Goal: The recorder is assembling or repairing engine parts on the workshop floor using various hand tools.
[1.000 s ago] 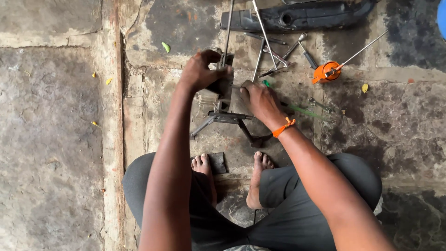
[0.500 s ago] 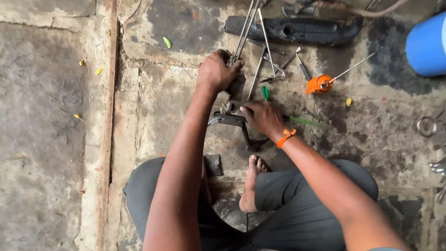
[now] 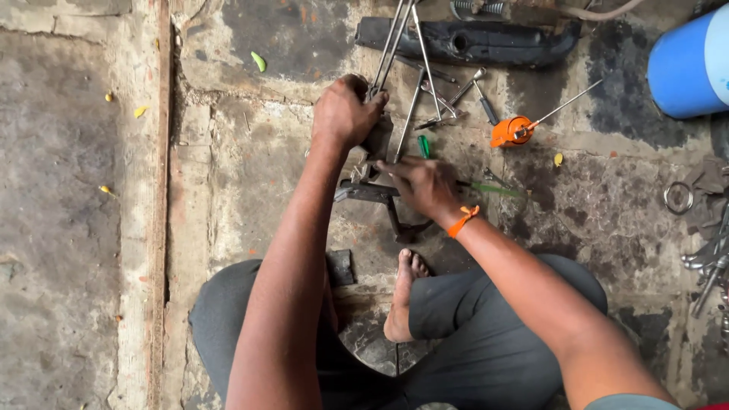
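Observation:
I squat on a stained concrete floor over a dark metal bracket part with bent legs. My left hand is closed around the upper end of this part, beside long metal rods. My right hand, an orange band at its wrist, presses on the part's middle, fingers pointing left. What its fingers pinch is hidden. A green-handled tool lies just right of that hand.
A black plastic cover lies at the top. An orange oil can with a long spout sits right of several wrenches. A blue drum stands top right. Metal rings and tools lie at the right edge.
The view has shifted right, bringing the blue drum and the right-edge tools into sight. My left hand stays gripped on the part's top; my right hand has slid slightly along it.

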